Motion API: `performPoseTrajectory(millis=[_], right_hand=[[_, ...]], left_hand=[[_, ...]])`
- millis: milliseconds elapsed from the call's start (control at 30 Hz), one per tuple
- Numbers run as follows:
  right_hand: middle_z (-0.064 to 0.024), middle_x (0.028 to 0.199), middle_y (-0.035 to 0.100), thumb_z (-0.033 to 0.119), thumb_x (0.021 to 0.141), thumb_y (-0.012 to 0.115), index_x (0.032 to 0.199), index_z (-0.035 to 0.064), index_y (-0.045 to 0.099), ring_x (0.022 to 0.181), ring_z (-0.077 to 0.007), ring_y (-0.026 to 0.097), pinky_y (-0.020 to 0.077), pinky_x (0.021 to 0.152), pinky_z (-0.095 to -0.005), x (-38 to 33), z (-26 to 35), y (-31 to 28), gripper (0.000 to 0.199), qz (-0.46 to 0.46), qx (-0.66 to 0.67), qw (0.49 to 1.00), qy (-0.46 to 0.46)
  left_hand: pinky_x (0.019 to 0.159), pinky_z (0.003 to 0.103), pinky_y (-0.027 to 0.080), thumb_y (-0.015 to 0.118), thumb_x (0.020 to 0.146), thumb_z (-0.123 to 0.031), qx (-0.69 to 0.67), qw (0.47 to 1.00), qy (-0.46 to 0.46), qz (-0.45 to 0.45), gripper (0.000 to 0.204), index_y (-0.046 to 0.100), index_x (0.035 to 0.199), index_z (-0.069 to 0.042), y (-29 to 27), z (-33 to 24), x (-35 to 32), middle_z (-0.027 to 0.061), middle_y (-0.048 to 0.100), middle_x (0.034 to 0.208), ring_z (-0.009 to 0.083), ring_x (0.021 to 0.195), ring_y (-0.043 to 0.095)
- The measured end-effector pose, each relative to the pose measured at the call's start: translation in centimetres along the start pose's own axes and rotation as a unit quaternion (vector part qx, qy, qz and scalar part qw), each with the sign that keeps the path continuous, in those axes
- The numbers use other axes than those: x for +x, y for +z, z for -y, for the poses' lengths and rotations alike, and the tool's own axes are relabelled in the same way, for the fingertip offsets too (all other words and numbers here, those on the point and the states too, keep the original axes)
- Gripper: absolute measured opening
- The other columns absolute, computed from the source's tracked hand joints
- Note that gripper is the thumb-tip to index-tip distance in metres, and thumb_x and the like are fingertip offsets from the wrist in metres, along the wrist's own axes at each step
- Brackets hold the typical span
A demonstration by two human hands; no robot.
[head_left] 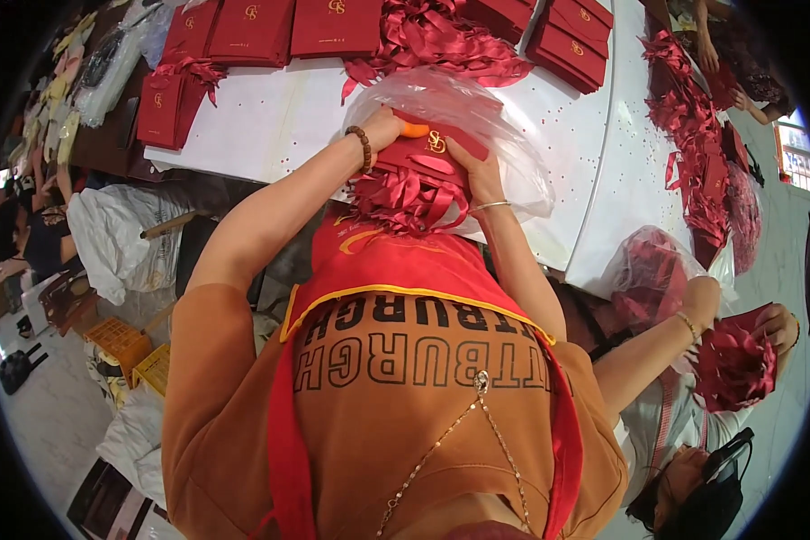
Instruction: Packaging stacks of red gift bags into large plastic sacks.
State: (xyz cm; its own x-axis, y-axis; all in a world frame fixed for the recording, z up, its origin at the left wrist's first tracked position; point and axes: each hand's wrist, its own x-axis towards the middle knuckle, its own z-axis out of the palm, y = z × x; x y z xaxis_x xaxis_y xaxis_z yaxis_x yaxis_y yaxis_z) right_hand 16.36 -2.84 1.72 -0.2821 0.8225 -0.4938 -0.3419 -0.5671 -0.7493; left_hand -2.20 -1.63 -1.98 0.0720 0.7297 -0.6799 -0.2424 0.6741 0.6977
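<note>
A stack of dark red gift bags (436, 153) with gold lettering and loose red ribbon handles (400, 200) is held between my two hands at the table's near edge. My left hand (385, 128), with an orange finger cover and a beaded bracelet, is closed on the stack's upper left. On the right side, my right hand (478, 169) grips the stack with its thumb on the front; its other fingers are hidden. A clear plastic bag (522, 171) lies spread around and behind the stack; how far the stack is inside it, I cannot tell.
More red bag stacks (337, 31) line the white table's (261, 117) far side, beside a heap of red ribbons (441, 54). At right, a co-worker's hands (704, 301) handle red bags and clear plastic. Yellow crates (117, 340) and white sacks (121, 234) stand at left.
</note>
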Motion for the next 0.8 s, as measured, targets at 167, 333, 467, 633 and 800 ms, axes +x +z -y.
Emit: performPoseTrajectory(millis=[167,333,467,633,800], right_hand=[[-0.0118,0.105,0.059,0.005,0.076,0.068,0.112,-0.0014,0.052,0.089,-0.0194,0.060,0.0517,0.076,-0.0305,0.1,-0.2,0.1,0.040,-0.005,-0.024,0.998,-0.056],[-0.0118,0.101,0.061,0.009,0.077,0.068,0.105,-0.0009,0.058,0.084,-0.0178,0.061,0.0518,0.072,-0.0291,0.3,0.0,-0.2,0.032,-0.015,0.000,0.999,0.037],[-0.0093,0.097,0.063,0.016,0.081,0.062,0.106,0.0003,0.059,0.082,-0.0172,0.062,0.0514,0.070,-0.0278,0.9,-0.5,-0.8,0.029,-0.031,-0.069,0.997,0.015],[-0.0104,0.098,0.062,0.011,0.082,0.060,0.106,0.0000,0.059,0.084,-0.0183,0.061,0.0509,0.071,-0.0281,-0.5,1.4,0.4,0.026,-0.017,-0.017,0.998,0.059],[-0.0115,0.101,0.062,0.015,0.077,0.061,0.110,-0.0015,0.057,0.088,-0.0200,0.060,0.0479,0.079,-0.0299,2.7,2.2,-1.7,0.037,0.028,-0.152,0.988,0.008]], left_hand=[[0.088,0.043,0.042,0.072,0.070,-0.033,0.310,0.929,0.161,-0.120,0.066,0.046,0.114,0.009,0.0,0.2,-0.9,0.0247,0.051,0.115,0.0343,0.104,0.053],[0.092,0.053,0.030,0.069,0.070,-0.035,0.459,0.810,0.225,-0.286,0.060,0.050,0.109,0.007,3.8,-0.1,-4.8,0.0289,0.048,0.112,0.0432,0.111,0.041],[0.098,0.054,0.021,0.063,0.073,-0.027,0.491,0.751,0.348,-0.270,0.053,0.048,0.116,0.001,4.8,-0.8,-6.1,0.0252,0.046,0.119,0.0418,0.117,0.036],[0.097,0.048,0.022,0.051,0.083,-0.027,0.712,0.617,0.334,0.017,0.052,0.035,0.130,-0.011,4.5,-1.6,-6.1,0.0153,0.042,0.127,0.0339,0.120,0.035],[0.099,0.049,0.020,0.048,0.085,-0.025,0.715,0.618,0.325,0.042,0.054,0.031,0.135,-0.012,4.3,-2.1,-5.6,0.0167,0.034,0.134,0.0346,0.123,0.030]])
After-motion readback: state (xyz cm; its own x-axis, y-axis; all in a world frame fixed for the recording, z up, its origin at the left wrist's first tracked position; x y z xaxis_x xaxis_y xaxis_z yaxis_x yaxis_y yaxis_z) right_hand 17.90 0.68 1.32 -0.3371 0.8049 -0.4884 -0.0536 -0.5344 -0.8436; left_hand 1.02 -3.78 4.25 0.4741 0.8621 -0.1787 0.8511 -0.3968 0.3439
